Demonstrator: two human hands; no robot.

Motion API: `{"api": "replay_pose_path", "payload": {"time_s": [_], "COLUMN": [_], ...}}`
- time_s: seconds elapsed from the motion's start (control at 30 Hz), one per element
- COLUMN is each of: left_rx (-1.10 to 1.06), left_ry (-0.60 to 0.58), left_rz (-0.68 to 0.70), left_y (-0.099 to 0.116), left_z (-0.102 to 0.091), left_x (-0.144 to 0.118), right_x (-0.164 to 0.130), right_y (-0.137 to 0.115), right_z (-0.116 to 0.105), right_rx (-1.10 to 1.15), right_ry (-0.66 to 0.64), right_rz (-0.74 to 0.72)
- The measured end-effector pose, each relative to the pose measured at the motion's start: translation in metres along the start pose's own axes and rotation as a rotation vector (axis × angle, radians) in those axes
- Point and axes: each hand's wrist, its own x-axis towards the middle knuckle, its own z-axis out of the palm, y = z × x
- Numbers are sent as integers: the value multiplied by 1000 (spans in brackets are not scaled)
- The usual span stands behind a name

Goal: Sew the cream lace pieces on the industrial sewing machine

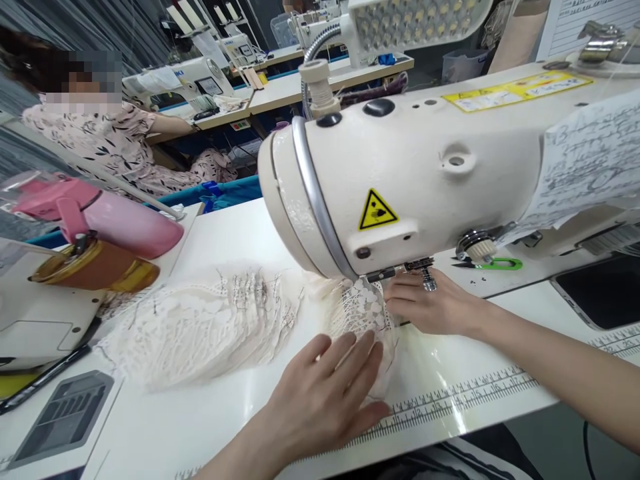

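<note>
Lace (363,310) lies under both my hands, just below the head of the sewing machine (415,173). My left hand (325,393) rests flat on its near edge, fingers spread and pressed down, so this grip pinches nothing. My right hand (430,303) lies on the far side of the same piece, fingers stretched out toward the presser foot (425,270), flat on the cloth and closed on nothing. The lace sits on the white bench (225,413), right under the needle area, between my two hands.

Left of it a fanned stack of lace pieces (200,327) spreads across the bench, apart from my left hand. A printed ruler strip (465,390) runs along the bench's near edge. Behind my right hand, green-handled snips (493,264) lie on the machine bed. Farther left a pink bottle (105,213) lies on its side over a brown round tin (95,267). A lamp (415,20) hangs above the machine. Beyond, another person in a patterned top (105,143) sits at a further machine.
</note>
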Motion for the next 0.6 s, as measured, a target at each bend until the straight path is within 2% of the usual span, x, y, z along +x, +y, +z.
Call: {"api": "replay_pose_path", "payload": {"time_s": [0.07, 0.13, 0.2, 0.27, 0.33, 0.43, 0.6], "left_rx": [100, 96, -29, -209, -315, -292, -161], "left_ry": [-10, -3, 29, 43, 16, -70, -205], "left_rz": [51, 13, -159, -391, -502, -414, -254], "left_y": [7, 11, 12, 9, 4, -3, -4], "left_z": [1, 1, -3, -12, -22, -30, -16], "left_x": [-15, -25, -25, -18, -7, 4, 11], "right_x": [-1, -2, -2, -1, 0, 1, 0], "right_y": [-1, -3, -4, -6, -7, -7, -2], "right_z": [0, -1, -2, -1, 0, 0, -1], "right_rx": [5, 52, 120, 142, 86, 27, 145], "right_ry": [-12, -34, -64, -62, 1, 103, 69], "right_rz": [-26, -44, -53, -54, -46, -39, -19]}}
